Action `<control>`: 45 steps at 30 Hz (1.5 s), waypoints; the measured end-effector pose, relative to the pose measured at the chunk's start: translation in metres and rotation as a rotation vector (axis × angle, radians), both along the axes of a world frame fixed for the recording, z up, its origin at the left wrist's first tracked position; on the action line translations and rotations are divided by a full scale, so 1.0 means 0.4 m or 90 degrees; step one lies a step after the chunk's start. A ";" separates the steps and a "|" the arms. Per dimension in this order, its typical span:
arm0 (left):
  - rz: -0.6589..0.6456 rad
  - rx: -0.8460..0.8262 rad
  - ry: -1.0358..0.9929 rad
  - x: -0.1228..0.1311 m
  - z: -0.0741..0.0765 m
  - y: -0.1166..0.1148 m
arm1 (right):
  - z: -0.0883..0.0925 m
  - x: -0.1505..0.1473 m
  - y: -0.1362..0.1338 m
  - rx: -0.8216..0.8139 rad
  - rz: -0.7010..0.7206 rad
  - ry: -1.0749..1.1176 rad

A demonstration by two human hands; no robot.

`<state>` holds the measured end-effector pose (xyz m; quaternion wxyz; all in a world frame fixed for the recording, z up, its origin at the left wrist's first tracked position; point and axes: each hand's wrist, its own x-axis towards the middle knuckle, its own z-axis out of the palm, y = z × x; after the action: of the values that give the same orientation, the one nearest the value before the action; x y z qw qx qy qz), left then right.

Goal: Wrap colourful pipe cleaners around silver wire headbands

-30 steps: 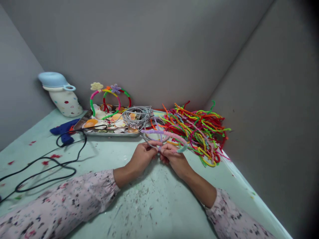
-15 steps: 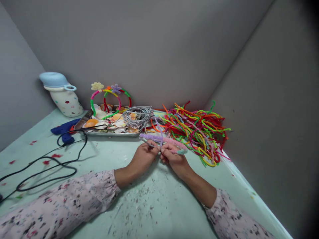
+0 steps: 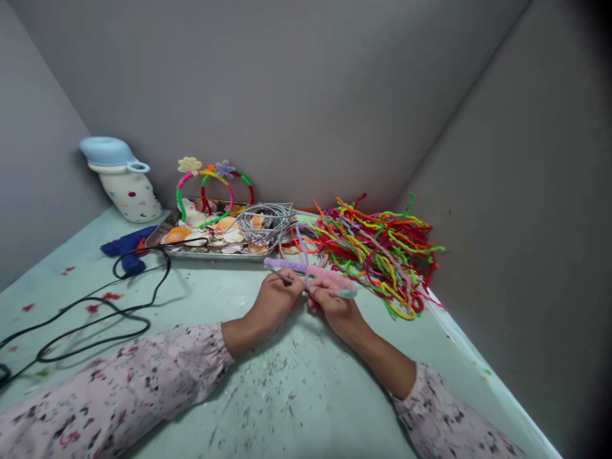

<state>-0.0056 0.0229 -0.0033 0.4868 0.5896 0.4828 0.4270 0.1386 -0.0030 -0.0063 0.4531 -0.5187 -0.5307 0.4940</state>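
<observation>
Both my hands meet at the middle of the pale green table. My left hand (image 3: pixel 277 299) is closed, pinching a thin grey headband (image 3: pixel 287 278) partly wrapped in fuzzy lilac and pink pipe cleaner (image 3: pixel 313 272). My right hand (image 3: pixel 335 305) is closed too, gripping the same headband near its mint-coloured end. A loose lilac strand rises between the two hands. Just beyond my right hand lies a heap of colourful pipe cleaners (image 3: pixel 377 252).
A metal tray (image 3: pixel 210 254) at the back holds seashells, bare grey headbands (image 3: pixel 265 220) and two finished colourful headbands (image 3: pixel 213 185) with flowers. A blue glue gun (image 3: pixel 127 245) with a black cord (image 3: pixel 95 312) lies left. A spotted white jug (image 3: pixel 127 182) leans against the wall.
The wrapped headband has tilted down flatter towards the table while both hands kept their grip; the view shifted slightly.
</observation>
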 end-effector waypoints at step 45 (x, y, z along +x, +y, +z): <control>-0.054 -0.017 -0.029 0.000 0.005 0.001 | 0.002 0.004 -0.009 0.032 -0.005 -0.050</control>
<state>-0.0057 0.0234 -0.0015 0.5231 0.5931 0.4519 0.4128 0.1402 -0.0068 -0.0056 0.4470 -0.5280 -0.5583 0.4579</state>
